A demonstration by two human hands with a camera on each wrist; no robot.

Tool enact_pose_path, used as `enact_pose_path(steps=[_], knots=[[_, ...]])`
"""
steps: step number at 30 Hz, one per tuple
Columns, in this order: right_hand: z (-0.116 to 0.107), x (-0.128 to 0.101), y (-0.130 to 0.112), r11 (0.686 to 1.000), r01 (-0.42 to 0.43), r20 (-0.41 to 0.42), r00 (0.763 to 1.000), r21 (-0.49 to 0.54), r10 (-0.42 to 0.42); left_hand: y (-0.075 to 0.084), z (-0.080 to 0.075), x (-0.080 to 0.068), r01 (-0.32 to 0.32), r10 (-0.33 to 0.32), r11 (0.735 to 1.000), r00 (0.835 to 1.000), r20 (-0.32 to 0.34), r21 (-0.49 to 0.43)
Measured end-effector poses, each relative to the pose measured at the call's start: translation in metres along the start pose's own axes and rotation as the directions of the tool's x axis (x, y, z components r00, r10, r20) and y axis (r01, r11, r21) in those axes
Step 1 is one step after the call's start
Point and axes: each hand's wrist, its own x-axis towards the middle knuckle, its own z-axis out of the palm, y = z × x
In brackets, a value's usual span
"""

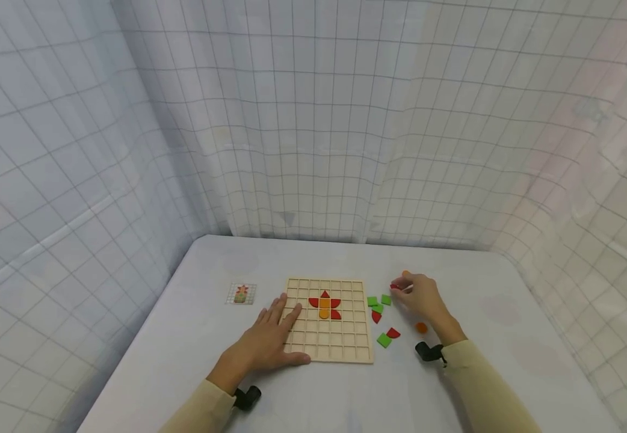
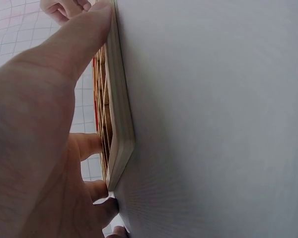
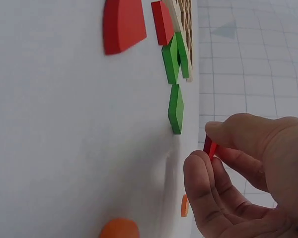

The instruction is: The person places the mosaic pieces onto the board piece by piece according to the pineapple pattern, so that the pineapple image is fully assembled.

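Note:
My left hand (image 1: pixel 266 343) rests with spread, mostly straight fingers on the left side of a wooden grid board (image 1: pixel 343 340), its thumb along the near edge. In the left wrist view the thumb lies on the board's rim (image 2: pixel 118 114). On the board, several red pieces (image 1: pixel 336 314) surround orange pieces (image 1: pixel 324 304). To the right of the board, my right hand (image 1: pixel 423 296) pinches a small red piece (image 3: pixel 210 147) between thumb and fingers, above the table. Its exact shape is mostly covered by the fingertips.
Loose green squares (image 1: pixel 384 340) and red quarter-circle pieces (image 1: pixel 393 333) lie right of the board. An orange round piece (image 1: pixel 421 328) is near my right wrist, and another orange piece (image 1: pixel 405 273) lies behind that hand. A picture card (image 1: pixel 241 294) sits left of the board.

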Motion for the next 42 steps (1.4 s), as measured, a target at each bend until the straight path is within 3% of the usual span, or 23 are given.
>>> enact_pose_path(steps=[7,19,23,30,42], knots=[[0.007,0.0,-0.017,0.997,0.072,0.009,0.997,0.041,-0.072,-0.001,-0.002,-0.001,-0.001,0.001,1.0,1.0,-0.006,-0.002],[0.035,0.0,-0.065,0.973,0.194,0.097,0.974,0.124,-0.206,0.002,-0.002,-0.002,-0.003,0.003,1.0,1.0,-0.015,-0.02],[0.047,-0.002,-0.08,0.956,0.255,0.106,0.956,0.147,-0.272,0.001,-0.001,-0.001,0.004,-0.005,1.0,1.0,-0.015,-0.023],[0.068,-0.001,-0.097,0.908,0.394,0.14,0.9,0.145,-0.413,0.002,-0.001,-0.002,0.006,-0.006,1.0,1.0,-0.012,-0.007],[0.095,0.002,-0.122,0.885,0.452,0.271,0.844,0.107,-0.464,0.0,0.001,-0.001,-0.024,0.022,0.998,0.999,-0.026,-0.053]])
